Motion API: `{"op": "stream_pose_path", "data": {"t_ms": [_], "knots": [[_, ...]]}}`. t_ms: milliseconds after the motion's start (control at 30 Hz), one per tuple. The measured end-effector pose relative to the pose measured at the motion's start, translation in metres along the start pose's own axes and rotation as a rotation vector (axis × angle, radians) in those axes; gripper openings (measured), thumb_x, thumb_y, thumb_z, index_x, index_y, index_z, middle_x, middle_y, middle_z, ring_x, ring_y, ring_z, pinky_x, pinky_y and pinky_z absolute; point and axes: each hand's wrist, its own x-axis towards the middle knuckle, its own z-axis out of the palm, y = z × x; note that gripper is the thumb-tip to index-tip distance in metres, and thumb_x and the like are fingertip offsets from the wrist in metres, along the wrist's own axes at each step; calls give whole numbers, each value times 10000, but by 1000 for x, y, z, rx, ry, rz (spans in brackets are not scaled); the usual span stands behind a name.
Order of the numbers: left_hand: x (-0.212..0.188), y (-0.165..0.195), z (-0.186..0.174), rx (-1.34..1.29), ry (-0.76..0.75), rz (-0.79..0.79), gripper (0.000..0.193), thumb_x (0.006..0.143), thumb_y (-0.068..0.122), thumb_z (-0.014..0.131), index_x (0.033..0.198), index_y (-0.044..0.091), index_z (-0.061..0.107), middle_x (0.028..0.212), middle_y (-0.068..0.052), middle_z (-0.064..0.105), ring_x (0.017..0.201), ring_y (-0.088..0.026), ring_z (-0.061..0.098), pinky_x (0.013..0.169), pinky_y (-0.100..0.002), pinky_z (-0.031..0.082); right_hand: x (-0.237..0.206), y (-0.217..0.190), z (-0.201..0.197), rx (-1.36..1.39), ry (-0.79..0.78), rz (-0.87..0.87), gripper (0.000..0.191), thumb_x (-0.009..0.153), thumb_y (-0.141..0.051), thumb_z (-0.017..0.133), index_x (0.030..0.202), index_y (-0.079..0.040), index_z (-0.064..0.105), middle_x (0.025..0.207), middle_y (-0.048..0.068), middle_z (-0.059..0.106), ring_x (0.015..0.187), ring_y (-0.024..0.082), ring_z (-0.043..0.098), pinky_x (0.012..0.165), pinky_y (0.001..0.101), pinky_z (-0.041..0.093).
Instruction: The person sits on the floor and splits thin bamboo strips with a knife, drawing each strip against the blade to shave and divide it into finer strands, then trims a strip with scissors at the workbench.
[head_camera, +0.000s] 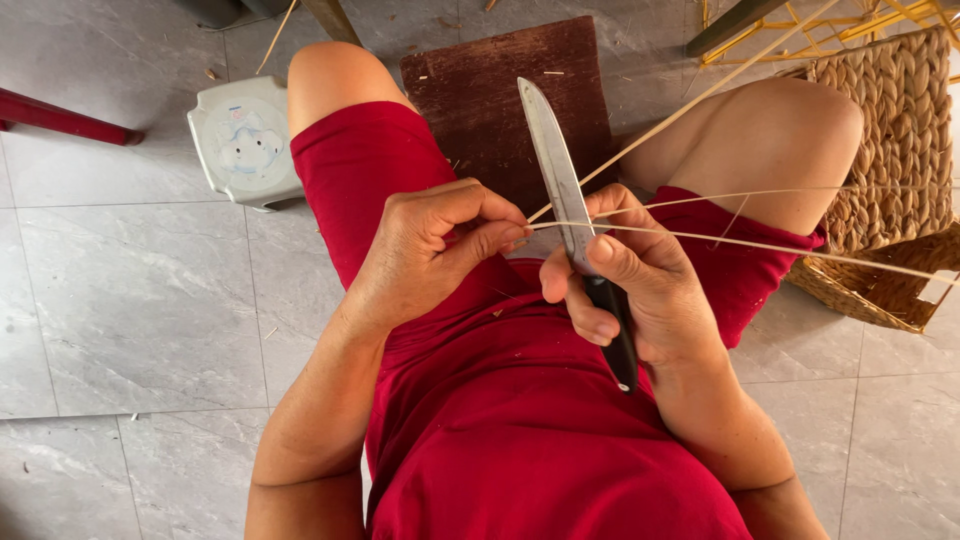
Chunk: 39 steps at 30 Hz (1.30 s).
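Observation:
My right hand (630, 275) grips the black handle of a long steel knife (552, 165), blade pointing up and away over my lap. My left hand (435, 250) pinches the near ends of thin pale cane strips (740, 243) right beside the blade. The strips run off to the right across my right thigh, and one longer strip (700, 95) slants up to the top right. The thumb of my right hand presses on the strips against the blade. I sit in red shorts (480, 400).
A dark brown wooden board (480, 90) lies on the grey tiled floor between my knees. A small white plastic stool (245, 140) stands at the left. A woven basket (900, 180) sits at the right, a yellow frame (830, 25) behind it, and a red bar (60, 118) at far left.

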Motion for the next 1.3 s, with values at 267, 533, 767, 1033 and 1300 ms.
{"op": "stream_pose_path", "data": {"t_ms": [267,533,767,1033,1300], "knots": [[3,-5,5,-99,-37,-53,70,971,76,716,1023,36,742,928,-31,772,854,-104,769,734,-227,655,4,9,-2,-17,3,29,260,1074,-193,655,1225,-24,528,920,254,681,513,139,528,442,245,429],[-2,-13,4,-44,6,-25,54,978,66,719,989,21,747,896,-58,762,826,-120,761,712,-231,639,12,17,-6,19,-24,45,234,1071,-197,639,1206,-48,519,918,244,684,513,133,532,440,252,437],[-1,9,-9,336,152,63,168,945,94,778,1101,43,739,1037,-58,765,1025,-197,716,870,-329,596,16,20,-11,26,4,104,238,1060,-209,627,1200,-52,516,924,236,685,507,135,533,440,256,438],[14,46,0,684,-73,457,288,942,200,772,1206,93,735,1324,-35,694,1462,-319,436,1231,-602,290,16,13,-1,-14,-32,97,311,1052,-227,625,1269,-33,513,894,224,685,498,152,552,435,248,432],[53,57,-10,729,-507,370,205,983,256,646,1089,128,766,1169,15,743,1404,-249,476,1187,-700,156,12,8,2,-13,-67,76,313,1052,-231,608,1285,-48,505,903,224,696,506,139,557,439,235,442]]}}
